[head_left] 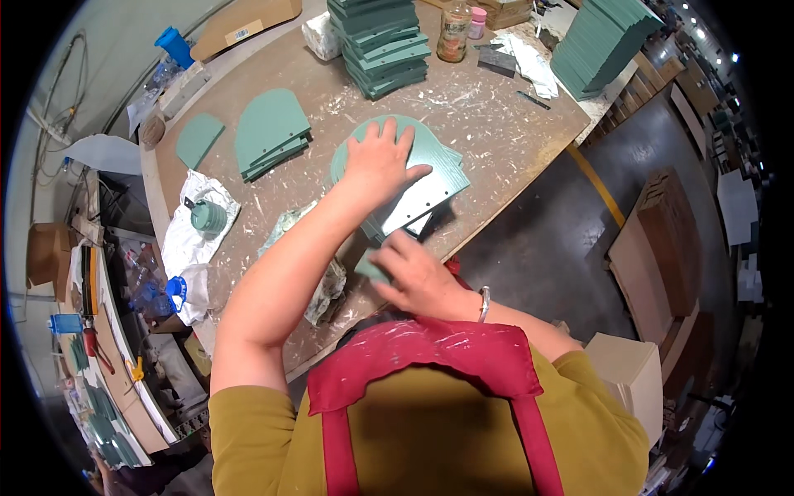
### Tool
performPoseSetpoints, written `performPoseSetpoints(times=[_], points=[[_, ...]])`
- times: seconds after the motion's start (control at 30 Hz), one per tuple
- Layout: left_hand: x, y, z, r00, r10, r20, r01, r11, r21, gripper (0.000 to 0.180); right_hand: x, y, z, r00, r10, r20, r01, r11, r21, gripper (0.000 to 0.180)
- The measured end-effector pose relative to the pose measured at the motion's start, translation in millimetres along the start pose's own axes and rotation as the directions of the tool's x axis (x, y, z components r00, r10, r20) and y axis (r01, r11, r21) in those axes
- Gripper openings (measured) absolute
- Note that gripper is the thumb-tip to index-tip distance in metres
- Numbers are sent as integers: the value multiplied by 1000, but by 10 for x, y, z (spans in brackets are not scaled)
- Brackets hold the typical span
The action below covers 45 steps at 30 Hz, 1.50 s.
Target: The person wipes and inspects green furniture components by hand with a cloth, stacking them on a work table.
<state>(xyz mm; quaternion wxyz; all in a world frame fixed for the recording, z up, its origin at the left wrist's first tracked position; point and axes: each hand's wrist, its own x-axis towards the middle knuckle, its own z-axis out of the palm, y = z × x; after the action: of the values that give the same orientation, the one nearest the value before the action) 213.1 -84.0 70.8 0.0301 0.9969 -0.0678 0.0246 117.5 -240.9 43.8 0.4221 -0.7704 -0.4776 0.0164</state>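
Apron: red straps and bib (430,351) over a mustard shirt, closest to the lens, smeared with pale paint.
Right hand: right hand (413,273) curled shut around a small green pad (370,269), just at the near edge of the arched panel; one metal bracelet on that wrist.
Left hand: left hand (379,161) lay flat, fingers spread, palm pressing down on the arched panel, gripping nothing.
Arched panel: one green arched panel (430,178) on top of a small pile near the desk's front edge; pile count could not be told; three small holes showed along its straight edge.
Desk: brown desk (496,132), streaked with white and green paint.
Other arched pieces: one short stack of arched boards (271,132) to the left, count unclear; one single smaller arched piece (198,139) beside it, apart.
Tall stacks: two, one stack of green boards (382,41) at the far middle, one leaning stack (604,41) at the far right corner.
Bottles: two, one brownish bottle (453,31) and one pink-capped jar (477,22) just beside it.
Paint tin: one green-coated tin (208,217) on a white cloth (186,248), left edge.
Rags: one crumpled rag (327,285) under the left forearm.
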Motion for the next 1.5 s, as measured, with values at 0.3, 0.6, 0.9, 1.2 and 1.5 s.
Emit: performPoseSetpoints(times=[0.3,0.6,0.9,1.2,1.5], points=[[-309,347,98,997,7,-73,-22,979,-203,86,-308,169,-1033,828,289,-480,-230,957,178,30],[-506,611,428,915,190,-356,-111,967,229,54,-246,282,-1263,761,437,-480,-172,849,499,28],[-519,-375,-702,735,-118,-668,-122,946,-301,25,-178,436,-1395,718,459,-523,-150,836,527,34],[-375,-2602,112,485,-836,255,-194,-387,-901,23,-127,455,-1276,720,519,-460,-215,798,563,35],[-430,-2624,692,494,-779,387,171,-349,-921,38,-8,489,-1103,748,557,-361,-268,751,604,37]])
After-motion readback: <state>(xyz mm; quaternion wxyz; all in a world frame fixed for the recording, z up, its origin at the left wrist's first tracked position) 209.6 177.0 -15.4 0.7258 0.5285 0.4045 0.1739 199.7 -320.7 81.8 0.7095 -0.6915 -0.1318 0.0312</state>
